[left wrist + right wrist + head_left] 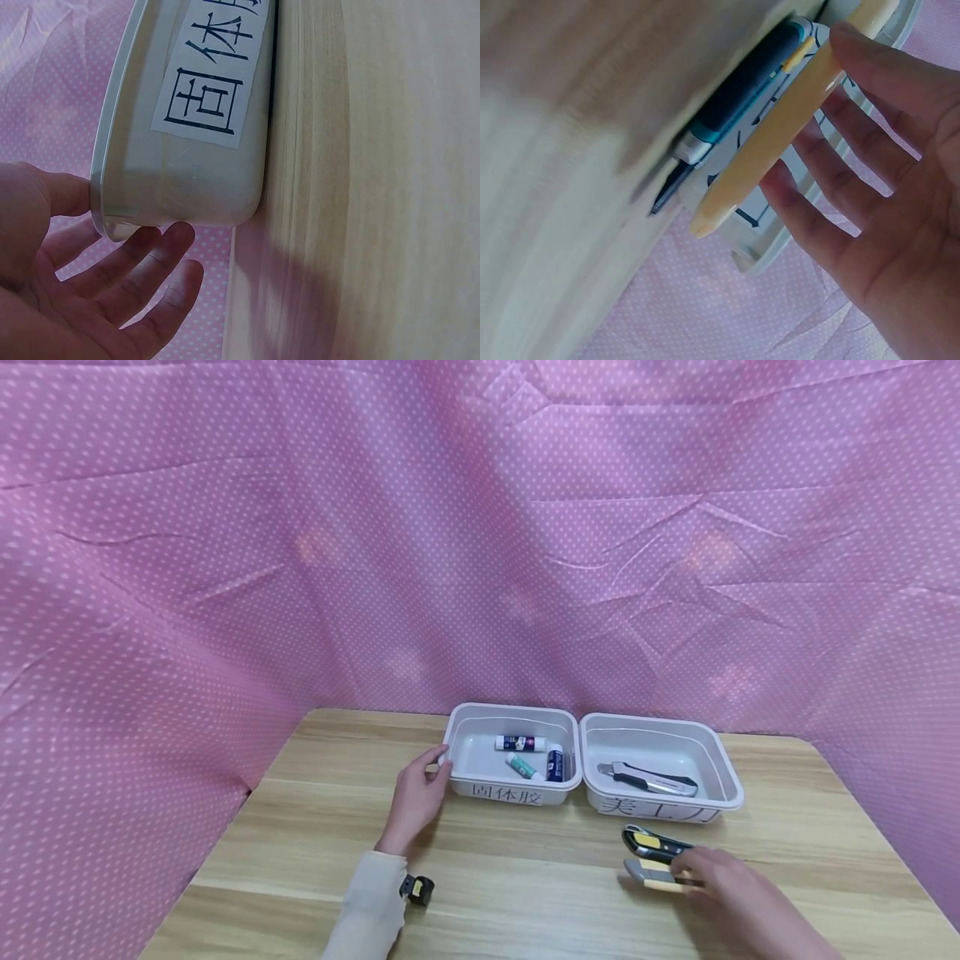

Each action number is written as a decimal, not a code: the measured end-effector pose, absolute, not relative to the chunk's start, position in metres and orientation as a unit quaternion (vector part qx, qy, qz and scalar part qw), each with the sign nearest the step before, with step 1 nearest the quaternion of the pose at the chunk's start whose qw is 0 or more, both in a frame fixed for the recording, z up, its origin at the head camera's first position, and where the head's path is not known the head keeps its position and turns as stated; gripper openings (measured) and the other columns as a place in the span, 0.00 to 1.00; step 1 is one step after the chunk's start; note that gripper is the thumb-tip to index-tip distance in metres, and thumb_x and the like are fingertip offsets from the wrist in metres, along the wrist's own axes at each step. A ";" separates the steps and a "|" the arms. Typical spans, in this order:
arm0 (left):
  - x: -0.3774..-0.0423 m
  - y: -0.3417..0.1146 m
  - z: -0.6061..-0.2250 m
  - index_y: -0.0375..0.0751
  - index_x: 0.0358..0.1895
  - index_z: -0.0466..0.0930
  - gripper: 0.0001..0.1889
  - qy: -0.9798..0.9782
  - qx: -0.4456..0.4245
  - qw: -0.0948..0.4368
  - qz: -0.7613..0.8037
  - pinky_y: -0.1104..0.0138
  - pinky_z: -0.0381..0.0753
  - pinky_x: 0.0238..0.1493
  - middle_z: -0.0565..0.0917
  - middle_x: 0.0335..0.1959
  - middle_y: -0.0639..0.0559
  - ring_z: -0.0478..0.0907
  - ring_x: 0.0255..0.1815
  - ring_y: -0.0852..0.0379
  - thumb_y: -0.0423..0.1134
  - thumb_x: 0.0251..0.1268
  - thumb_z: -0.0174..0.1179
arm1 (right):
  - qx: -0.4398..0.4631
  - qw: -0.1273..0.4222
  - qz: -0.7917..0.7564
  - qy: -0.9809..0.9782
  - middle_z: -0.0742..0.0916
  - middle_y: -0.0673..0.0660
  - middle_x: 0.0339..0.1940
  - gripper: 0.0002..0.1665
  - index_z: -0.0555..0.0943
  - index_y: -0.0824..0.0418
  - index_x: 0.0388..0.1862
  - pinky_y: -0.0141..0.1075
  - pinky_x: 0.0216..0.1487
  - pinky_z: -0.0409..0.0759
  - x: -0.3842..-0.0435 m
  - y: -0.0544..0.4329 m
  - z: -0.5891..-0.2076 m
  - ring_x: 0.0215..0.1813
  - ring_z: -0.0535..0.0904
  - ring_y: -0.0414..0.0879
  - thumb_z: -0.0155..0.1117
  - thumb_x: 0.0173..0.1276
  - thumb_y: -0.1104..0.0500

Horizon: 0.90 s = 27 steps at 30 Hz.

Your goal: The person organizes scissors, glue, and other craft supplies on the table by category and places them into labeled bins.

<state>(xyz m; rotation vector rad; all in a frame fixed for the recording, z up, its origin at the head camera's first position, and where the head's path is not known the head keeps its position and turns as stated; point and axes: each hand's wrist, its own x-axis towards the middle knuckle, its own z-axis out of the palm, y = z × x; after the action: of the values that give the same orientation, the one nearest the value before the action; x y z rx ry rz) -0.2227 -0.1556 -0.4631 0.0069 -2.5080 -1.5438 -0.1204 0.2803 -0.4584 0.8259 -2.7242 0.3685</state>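
My right hand pinches a yellow utility knife between thumb and fingers, above the table. Just beyond it, on the wood, lies a dark utility knife with a yellow part, in front of the right white bin. That bin holds a grey-and-black utility knife. My left hand grips the left white bin at its near left corner, thumb on the rim and fingers beneath. Inside are a dark blue and white glue stick, a green one and an upright-looking blue one.
Both bins stand side by side at the back of the wooden table. Each has a paper label with black characters on its front. A pink dotted cloth hangs behind and along the sides. My left wrist carries a small black camera.
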 end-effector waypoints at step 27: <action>-0.222 -0.155 -0.462 0.37 0.70 0.74 0.22 -0.847 0.007 0.096 -0.522 0.65 0.89 0.40 0.78 0.66 0.33 0.87 0.48 0.42 0.38 0.78 0.56 | 0.289 0.245 0.111 -0.919 0.87 0.43 0.40 0.26 0.82 0.48 0.46 0.37 0.29 0.81 -0.147 0.280 -0.409 0.36 0.81 0.36 0.82 0.48 0.63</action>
<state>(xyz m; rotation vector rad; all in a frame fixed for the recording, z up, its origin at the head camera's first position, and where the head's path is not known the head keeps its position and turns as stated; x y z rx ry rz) -0.2222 -0.1552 -0.4621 0.0219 -2.5104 -1.5460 -0.1468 0.2803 -0.4093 0.7892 -2.5086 0.3031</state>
